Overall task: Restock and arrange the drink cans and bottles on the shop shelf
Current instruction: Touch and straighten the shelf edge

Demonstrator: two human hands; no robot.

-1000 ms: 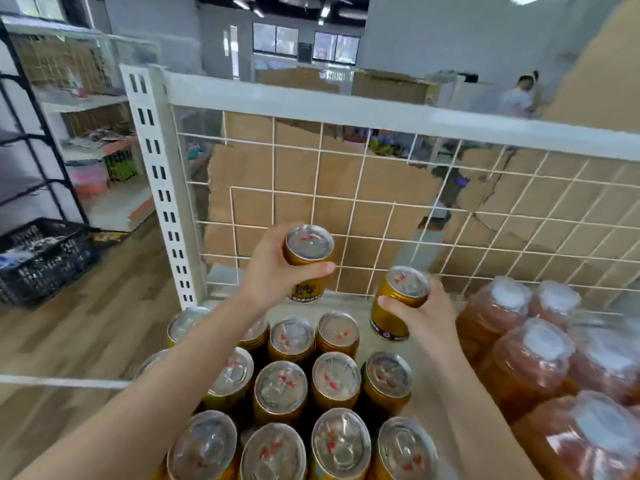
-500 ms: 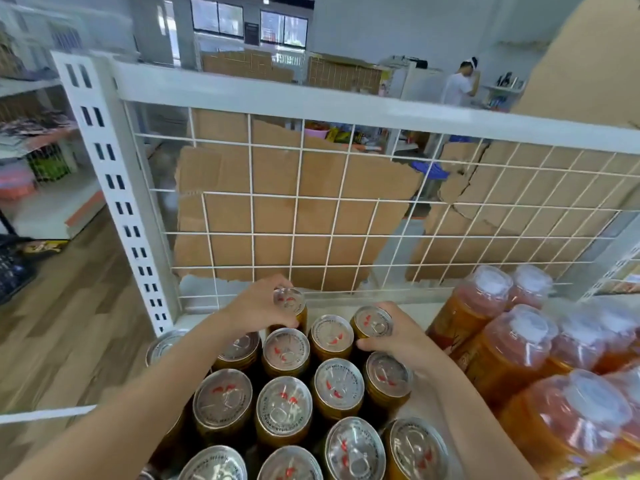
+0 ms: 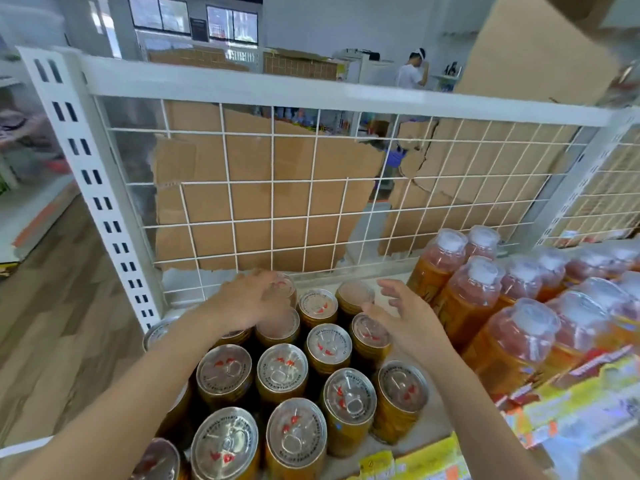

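Note:
Several gold drink cans (image 3: 282,370) with silver pull-tab lids stand in tight rows on the white shelf (image 3: 382,448). My left hand (image 3: 247,301) lies over the tops of the back-left cans, its fingers resting on the rear can (image 3: 286,285). My right hand (image 3: 405,318) hovers just above the back-right cans with fingers spread and holds nothing; the can (image 3: 355,294) beside it stands free in the back row. Orange drink bottles (image 3: 485,299) with clear caps fill the shelf to the right of the cans.
A white wire-mesh back panel (image 3: 273,188) with torn cardboard behind it closes the shelf's rear. A slotted white upright (image 3: 86,174) marks the left end. Yellow price labels (image 3: 419,460) line the front edge. A person (image 3: 410,72) stands far behind.
Both hands carried a gold can each down into the back row. The cans now stand there; my right hand has let go and lifted, and my left hand has loosened over its can.

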